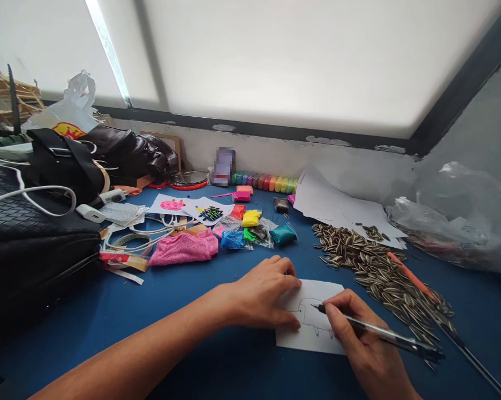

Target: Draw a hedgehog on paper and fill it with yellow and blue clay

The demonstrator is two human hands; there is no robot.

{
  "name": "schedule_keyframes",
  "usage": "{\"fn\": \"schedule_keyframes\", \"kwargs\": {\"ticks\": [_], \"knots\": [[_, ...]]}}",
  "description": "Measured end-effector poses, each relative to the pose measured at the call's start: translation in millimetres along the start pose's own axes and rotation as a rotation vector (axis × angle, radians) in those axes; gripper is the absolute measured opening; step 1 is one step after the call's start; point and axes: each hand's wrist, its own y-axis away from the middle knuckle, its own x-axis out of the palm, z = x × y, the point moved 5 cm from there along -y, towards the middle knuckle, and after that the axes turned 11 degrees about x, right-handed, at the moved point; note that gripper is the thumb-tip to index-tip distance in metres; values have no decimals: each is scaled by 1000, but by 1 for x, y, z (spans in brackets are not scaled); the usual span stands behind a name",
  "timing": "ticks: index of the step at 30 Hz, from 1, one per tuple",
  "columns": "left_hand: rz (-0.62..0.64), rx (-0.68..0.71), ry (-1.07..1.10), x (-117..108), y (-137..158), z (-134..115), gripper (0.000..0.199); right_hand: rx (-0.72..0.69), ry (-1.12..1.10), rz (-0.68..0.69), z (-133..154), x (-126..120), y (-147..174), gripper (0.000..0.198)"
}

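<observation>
A small white sheet of paper lies on the blue table, with a thin line drawing of a rounded body and short legs on it. My left hand rests on the sheet's left side, fingers spread and pressing it down. Between the thumb and fingers of my right hand is a black pen, its tip over the drawing; whether it touches the paper I cannot tell. Right of the sheet spreads a pile of striped sunflower seeds, with an orange-handled tool lying across it.
Beyond my hands lie packets of coloured clay, a pink cloth and two decorated cards. White paper sheets and a clear plastic bag are at the right. Black bags and white cables fill the left.
</observation>
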Motion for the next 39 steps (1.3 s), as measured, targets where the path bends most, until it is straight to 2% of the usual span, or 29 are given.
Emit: {"fn": "schedule_keyframes", "kwargs": {"ticks": [6,10,16,21,29,39], "knots": [[89,10,-26,-3,1,-2,55,-64,81,46,2,1,-1,21],[98,15,-41,-2,1,0,57,-86,72,-13,0,1,-5,26],[80,28,-17,1,2,1,59,-93,81,47,-3,8,-5,27],[60,56,-77,2,2,-5,61,-72,79,89,-5,9,-4,28],[135,75,-29,16,7,6,87,-58,85,81,-7,11,-6,27],[145,80,14,18,8,9,93,-49,103,63,-7,9,-6,27]]}}
